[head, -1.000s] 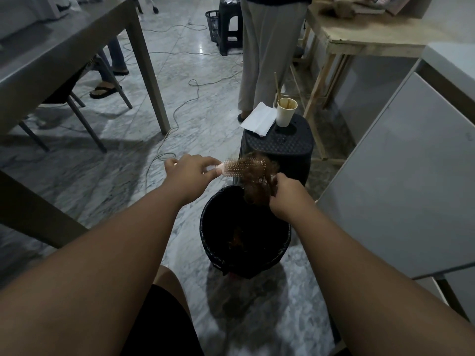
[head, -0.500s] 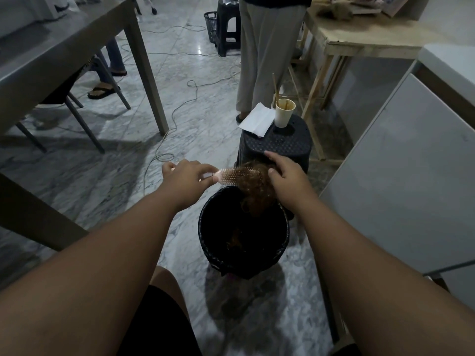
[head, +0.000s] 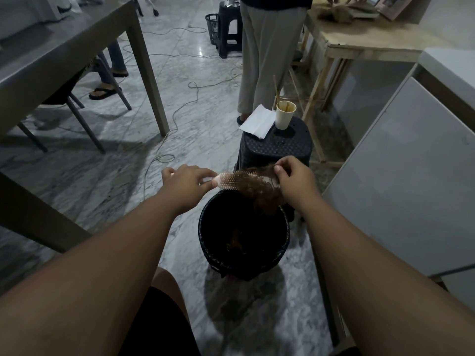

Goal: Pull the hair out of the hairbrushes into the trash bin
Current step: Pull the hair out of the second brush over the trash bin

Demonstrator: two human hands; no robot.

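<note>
Both hands meet over a black trash bin [head: 201,228] that stands on the marble floor [head: 180,129]. The left hand [head: 189,183] has its fingers curled round the handle of a pale hairbrush [head: 227,180], holding it roughly level above the bin's far rim. The right hand [head: 295,179] pinches a brown clump of hair [head: 259,190] at the brush's head, and the clump droops toward the bin's opening. More brown hair lies inside the bin. Just behind the bin is a black stool [head: 277,147] bearing a paper cup [head: 284,116] and a white napkin [head: 257,121].
</note>
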